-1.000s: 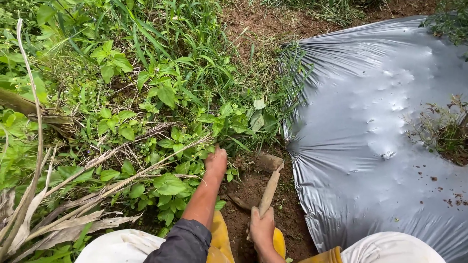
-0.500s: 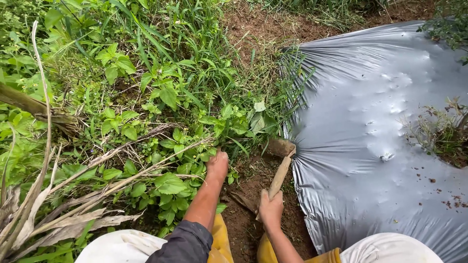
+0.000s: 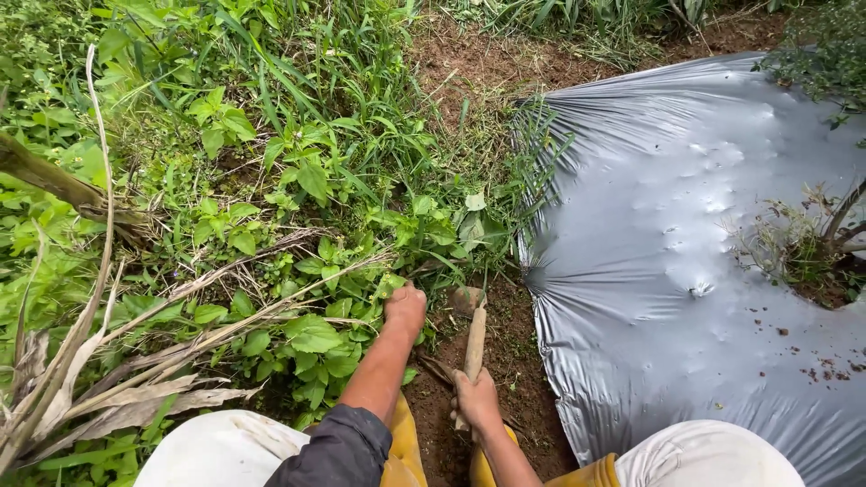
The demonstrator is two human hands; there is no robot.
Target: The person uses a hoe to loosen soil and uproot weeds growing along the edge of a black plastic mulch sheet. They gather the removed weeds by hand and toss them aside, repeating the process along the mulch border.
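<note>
No packages, labels or signs in view. Only sheet material: grey plastic mulch film (image 3: 704,234), glossy, wrinkled, dimpled, with soil crumbs scattered on it, covering the right half of the view. Its left edge is gathered into radiating pleats where it meets the bare soil strip (image 3: 505,361).

Left hand (image 3: 405,308) is extended forward into the leafy weeds (image 3: 307,334), fingers curled into the foliage at the edge of the soil; looks like a closed grip on the plants, though the fingertips are hidden by the leaves. The sleeve is dark and pushed up the forearm.

Right hand (image 3: 476,399) is wrapped tight round the wooden handle of a small hoe (image 3: 473,338). The handle is pale, rough and soil-stained. The tool head (image 3: 465,298) is a muddy block sitting on the soil just right of the left hand, near the film edge.

Dry pale stalks (image 3: 135,361) lie across the greenery lower left. A woody plant (image 3: 812,243) comes up through a hole in the film at right. White trouser knees and yellow boots sit at the bottom edge.

Versus half a second ago: the tool head sits lower and further left, away from the film pleats and closer to the left hand. Left hand is in the same spot among the weeds. The film is unchanged.
</note>
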